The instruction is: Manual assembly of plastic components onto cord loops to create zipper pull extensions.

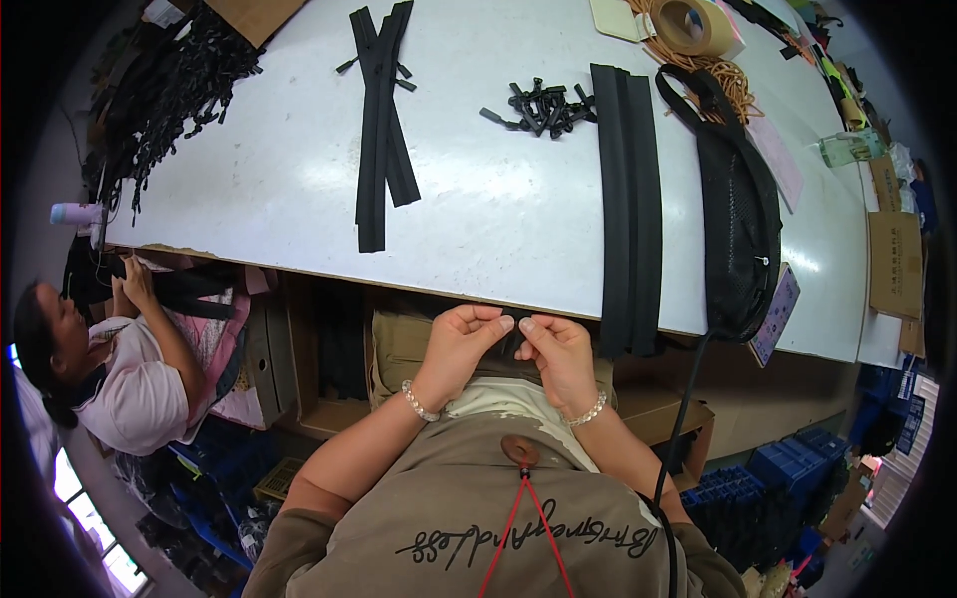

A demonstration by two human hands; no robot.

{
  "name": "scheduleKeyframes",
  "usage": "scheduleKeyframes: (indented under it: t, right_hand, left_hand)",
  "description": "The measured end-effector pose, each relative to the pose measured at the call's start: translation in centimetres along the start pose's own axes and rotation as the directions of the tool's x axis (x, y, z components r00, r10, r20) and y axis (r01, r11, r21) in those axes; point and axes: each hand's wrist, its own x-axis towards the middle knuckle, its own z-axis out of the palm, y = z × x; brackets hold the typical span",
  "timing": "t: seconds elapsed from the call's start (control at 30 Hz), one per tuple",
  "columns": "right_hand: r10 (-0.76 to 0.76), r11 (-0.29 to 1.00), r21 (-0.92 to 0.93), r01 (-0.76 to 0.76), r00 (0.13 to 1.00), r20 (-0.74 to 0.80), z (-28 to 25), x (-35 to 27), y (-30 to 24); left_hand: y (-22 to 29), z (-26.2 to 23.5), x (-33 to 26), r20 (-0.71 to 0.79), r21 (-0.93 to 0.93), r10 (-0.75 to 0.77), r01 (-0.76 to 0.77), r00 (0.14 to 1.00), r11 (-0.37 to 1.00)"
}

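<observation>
My left hand (pixel 461 344) and my right hand (pixel 561 359) meet just off the table's near edge, above my lap. Each has thumb and fingers pinched together. Between the fingertips is the end of a black zipper (pixel 515 337), mostly hidden by the fingers and dark against the background. On the white table (pixel 478 199) beyond, two black zippers (pixel 374 130) lie crossed, with small pulls sticking out. A loose heap of black zipper pulls (pixel 541 108) sits farther right. Long black zipper strips (pixel 628 199) lie beside it, their near ends hanging over the edge.
At right are a black mesh pouch (pixel 738 219), a phone (pixel 776 314), a tape roll (pixel 690 25) and tan cord (pixel 733 85). A tangled black pile (pixel 179 90) covers the far left corner. A co-worker (pixel 150 369) sits at left. A black cable (pixel 688 419) hangs by my right arm.
</observation>
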Motion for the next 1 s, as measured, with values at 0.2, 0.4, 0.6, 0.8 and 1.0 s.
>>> scheduleKeyframes:
  t: [0.2,0.4,0.6,0.8,1.0]
  right_hand:
    - [-0.036,0.999,0.015,0.036,0.999,-0.024,0.1,0.1,0.5]
    - [-0.175,0.984,-0.001,0.176,0.979,-0.101,0.7,0.0,1.5]
    - [-0.142,0.982,0.1,0.159,0.976,-0.163,1.5,0.1,1.4]
    - [-0.071,0.967,0.232,0.107,0.985,-0.158,1.7,-0.2,1.2]
    - [-0.03,0.98,0.197,0.043,0.997,-0.066,1.7,-0.6,0.3]
  left_hand:
    - [-0.6,-0.2,0.3,0.01,-0.062,0.0,0.0,1.0,0.998]
    - [-0.8,-0.1,0.4,0.014,-0.1,0.024,-0.022,1.0,0.995]
    - [-0.9,0.3,0.5,-0.024,-0.182,0.013,-0.017,1.0,0.983]
    - [-0.9,0.9,0.2,-0.02,-0.3,0.0,-0.006,1.0,0.954]
    - [-0.9,0.6,0.3,-0.052,-0.147,0.018,-0.025,0.998,0.989]
